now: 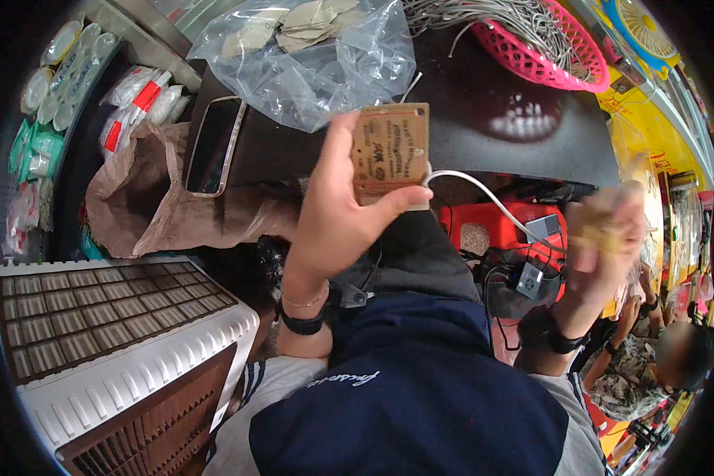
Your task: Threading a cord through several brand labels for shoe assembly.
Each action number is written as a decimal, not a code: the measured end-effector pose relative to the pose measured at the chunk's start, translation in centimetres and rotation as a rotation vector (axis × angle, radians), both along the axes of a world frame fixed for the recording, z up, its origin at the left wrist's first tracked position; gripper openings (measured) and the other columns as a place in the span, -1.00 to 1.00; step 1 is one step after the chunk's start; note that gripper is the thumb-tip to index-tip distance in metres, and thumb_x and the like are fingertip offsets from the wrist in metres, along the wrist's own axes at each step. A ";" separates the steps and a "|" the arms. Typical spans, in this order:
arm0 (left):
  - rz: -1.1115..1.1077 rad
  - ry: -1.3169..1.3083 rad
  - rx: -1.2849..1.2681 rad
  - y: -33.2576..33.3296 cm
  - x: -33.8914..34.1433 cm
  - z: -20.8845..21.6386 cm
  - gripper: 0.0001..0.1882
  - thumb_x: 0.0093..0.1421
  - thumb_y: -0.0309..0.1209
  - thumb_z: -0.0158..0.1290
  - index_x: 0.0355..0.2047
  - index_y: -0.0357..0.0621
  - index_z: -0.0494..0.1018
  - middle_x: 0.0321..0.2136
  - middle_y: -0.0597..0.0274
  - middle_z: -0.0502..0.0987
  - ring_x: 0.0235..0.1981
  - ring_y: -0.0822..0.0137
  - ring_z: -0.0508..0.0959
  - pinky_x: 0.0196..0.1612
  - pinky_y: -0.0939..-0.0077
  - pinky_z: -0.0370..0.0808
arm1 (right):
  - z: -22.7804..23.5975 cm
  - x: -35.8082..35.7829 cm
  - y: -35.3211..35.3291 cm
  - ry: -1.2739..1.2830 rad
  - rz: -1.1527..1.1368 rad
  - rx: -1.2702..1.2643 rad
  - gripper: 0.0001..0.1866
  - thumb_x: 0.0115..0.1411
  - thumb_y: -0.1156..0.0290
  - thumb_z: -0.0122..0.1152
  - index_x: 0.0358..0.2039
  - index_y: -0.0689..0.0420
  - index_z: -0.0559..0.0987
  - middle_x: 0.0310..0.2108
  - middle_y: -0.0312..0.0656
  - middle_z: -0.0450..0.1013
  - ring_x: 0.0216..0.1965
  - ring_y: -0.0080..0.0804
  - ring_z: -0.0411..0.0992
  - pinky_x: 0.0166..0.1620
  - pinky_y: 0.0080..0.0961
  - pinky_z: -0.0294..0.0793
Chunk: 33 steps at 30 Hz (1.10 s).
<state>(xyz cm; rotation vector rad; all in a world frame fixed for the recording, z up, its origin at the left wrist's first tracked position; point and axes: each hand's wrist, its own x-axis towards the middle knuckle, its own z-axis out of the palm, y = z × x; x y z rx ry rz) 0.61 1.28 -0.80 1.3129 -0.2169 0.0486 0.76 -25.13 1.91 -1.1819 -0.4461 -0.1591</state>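
Observation:
In my left hand (333,202) is a small stack of brown cardboard tags (393,151) with dark print, gripped between thumb and fingers above the dark table edge. A white cord (488,194) comes from the tags' right side, arcs over the gap beyond the table and reaches my right hand (607,230). That hand is smeared by motion, closed around the cord's far part. Something yellowish shows at its fingers, too blurred to name. Behind the tags lies a clear plastic bag (293,83) holding several greyish card pieces (313,28).
A pink basket (591,75) of grey-white cords stands at the table's far right. A phone (214,147) lies at the left, by a brown sack (135,186). A white air cooler (151,349) is near left. Another person (635,373) sits at the right.

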 end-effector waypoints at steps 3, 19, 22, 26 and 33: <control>-0.006 -0.008 0.112 -1.3 0.0 -0.3 -0.33 -0.01 -0.59 0.22 0.06 -0.26 0.11 -0.18 0.15 0.43 -0.15 0.46 0.46 -0.09 0.52 0.46 | 0.9 -1.1 5.3 0.046 -0.136 -0.442 -0.73 0.15 0.67 0.05 -0.10 0.29 0.42 -0.38 -0.21 0.49 -0.53 -0.61 0.36 -0.47 -0.73 0.31; 0.107 -0.172 0.312 -3.7 0.0 -0.7 -0.33 -0.03 -0.63 0.22 0.06 -0.26 0.11 -0.11 0.16 0.37 -0.11 0.44 0.45 -0.06 0.55 0.46 | 0.4 -0.1 6.7 -0.284 -0.419 -0.997 -0.76 -0.12 0.68 0.26 -0.37 0.18 0.58 -0.54 -0.22 0.30 -0.56 -0.48 0.35 -0.51 -0.63 0.34; 0.125 -0.207 0.358 -3.7 0.0 -0.8 -0.33 -0.03 -0.62 0.22 0.05 -0.26 0.12 -0.10 0.15 0.37 -0.10 0.43 0.45 -0.05 0.54 0.45 | 0.2 0.0 6.8 -0.296 -0.446 -1.012 -0.76 -0.13 0.67 0.27 -0.37 0.18 0.57 -0.56 -0.23 0.28 -0.57 -0.49 0.34 -0.52 -0.63 0.34; 0.128 -0.214 0.374 -3.9 0.0 -0.9 -0.33 -0.04 -0.62 0.23 0.05 -0.27 0.12 -0.09 0.12 0.38 -0.08 0.41 0.45 -0.04 0.51 0.44 | -0.3 0.3 7.0 -0.320 -0.508 -0.914 -0.76 -0.16 0.66 0.28 -0.39 0.19 0.55 -0.57 -0.23 0.27 -0.58 -0.47 0.36 -0.53 -0.61 0.36; 0.183 -0.329 0.522 -4.5 -0.5 -0.6 -0.34 -0.01 -0.62 0.19 0.07 -0.26 0.11 -0.08 0.01 0.37 -0.05 0.23 0.46 -0.03 0.41 0.42 | -0.3 0.2 7.1 -0.322 -0.528 -0.979 -0.76 -0.20 0.64 0.28 -0.43 0.18 0.52 -0.57 -0.24 0.28 -0.56 -0.45 0.41 -0.52 -0.60 0.37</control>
